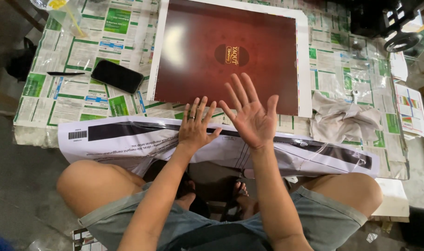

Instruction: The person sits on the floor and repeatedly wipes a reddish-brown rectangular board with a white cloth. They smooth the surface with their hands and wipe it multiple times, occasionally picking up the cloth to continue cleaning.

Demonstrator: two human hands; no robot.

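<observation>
Glossy maroon sheet lies flat beyond both spread, empty hands: left hand palm-down, right hand palm-up.

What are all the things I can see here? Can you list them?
glossy sheet: one, dark red with white border, middle of the table
phone: one, black, left of the sheet
pen: one, black, left of the phone
cloth: one, grey, crumpled, right of the sheet
plastic wrapper: one, white and black, near table edge
printed papers: many, green and white, covering the table
left hand: flat on the wrapper, wearing a ring
right hand: raised, palm up, fingers spread
</observation>
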